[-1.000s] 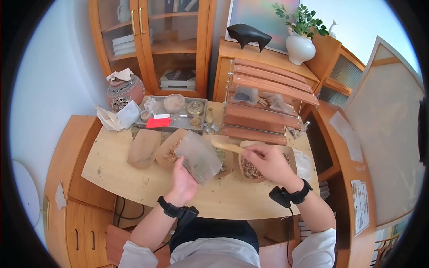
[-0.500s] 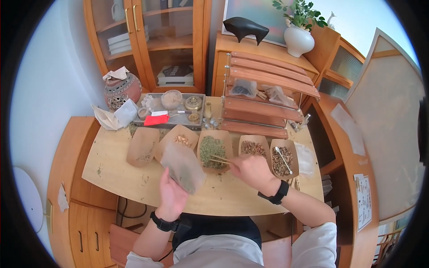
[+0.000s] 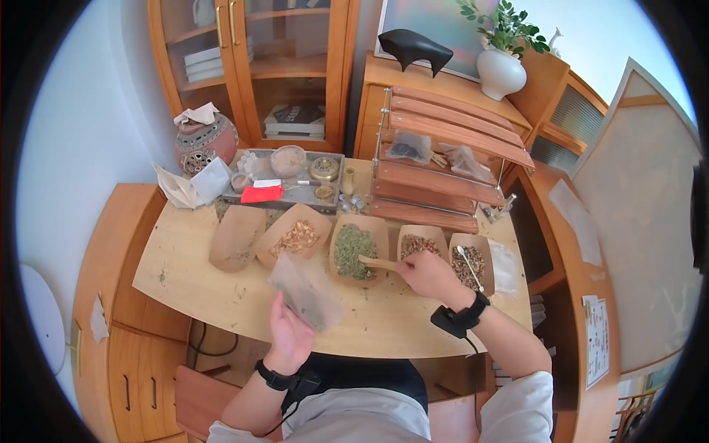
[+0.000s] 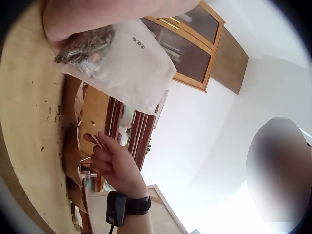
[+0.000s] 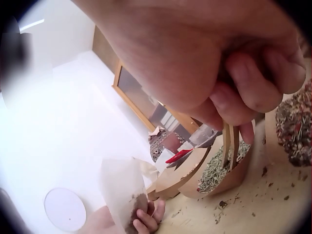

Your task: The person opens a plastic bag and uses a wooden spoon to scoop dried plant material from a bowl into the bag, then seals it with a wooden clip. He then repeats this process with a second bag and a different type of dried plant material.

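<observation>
My left hand [image 3: 290, 336] holds a whitish translucent pouch [image 3: 306, 295], its lower part filled with dried plant bits, seen closely in the left wrist view. In my right hand [image 3: 432, 277] are wooden tongs [image 3: 378, 263], gripped between thumb and curled fingers. Two flat prongs of the tongs [image 5: 229, 146] show in the right wrist view, their tips in the green dried herb [image 3: 354, 249]. That herb fills a brown paper tray [image 3: 380, 235] right of the pouch.
A tray of orange-brown chips [image 3: 297, 238] and a tray with few scraps [image 3: 238, 229] stand left. Right are two trays of mixed dried bits, one bearing a small white spoon [image 3: 468, 267]. Behind are a grey tray [image 3: 339, 171] of containers and a wooden slatted rack [image 3: 436, 188].
The right hand has brought the tongs from beside the pouch down into the green herb. The left hand and pouch have shifted left and toward the body.
</observation>
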Motion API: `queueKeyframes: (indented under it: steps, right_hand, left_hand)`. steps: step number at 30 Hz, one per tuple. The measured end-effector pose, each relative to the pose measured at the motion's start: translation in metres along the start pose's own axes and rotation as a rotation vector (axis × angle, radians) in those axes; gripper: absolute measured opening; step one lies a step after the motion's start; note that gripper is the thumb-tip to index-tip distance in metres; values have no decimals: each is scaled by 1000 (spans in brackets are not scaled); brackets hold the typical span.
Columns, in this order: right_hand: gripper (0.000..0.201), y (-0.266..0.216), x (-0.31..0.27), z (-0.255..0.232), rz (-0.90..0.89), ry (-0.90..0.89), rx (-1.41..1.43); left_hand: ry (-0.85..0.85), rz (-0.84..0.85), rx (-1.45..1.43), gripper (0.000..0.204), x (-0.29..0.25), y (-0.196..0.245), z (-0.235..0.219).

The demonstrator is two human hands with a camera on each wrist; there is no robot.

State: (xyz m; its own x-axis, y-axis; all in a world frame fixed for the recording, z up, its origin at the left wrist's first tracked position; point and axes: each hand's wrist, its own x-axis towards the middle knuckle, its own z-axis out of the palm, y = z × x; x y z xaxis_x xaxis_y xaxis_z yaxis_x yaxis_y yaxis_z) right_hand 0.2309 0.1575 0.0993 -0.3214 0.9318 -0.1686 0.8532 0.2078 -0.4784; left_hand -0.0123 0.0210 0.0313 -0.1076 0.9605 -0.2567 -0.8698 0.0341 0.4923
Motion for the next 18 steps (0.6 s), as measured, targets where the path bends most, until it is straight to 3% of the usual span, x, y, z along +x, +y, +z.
queueKeyframes:
  steps: [3,6,9,18]
  right_hand:
    - [37,10,17,8,79,-165,240]
    - [38,14,22,17,133,-157,390]
    - [37,9,21,24,9,-96,261]
    - [32,-6,10,41,-30,85,61]
  left_hand:
    - [-2,5,-14,50,-1,0,-1]
    - [-7,-1,-30,50,0,-1,-7]
    - [-16,1,-36,50,2,-2,-10]
    - [-8,-14,-33,50,1,-1,-8]
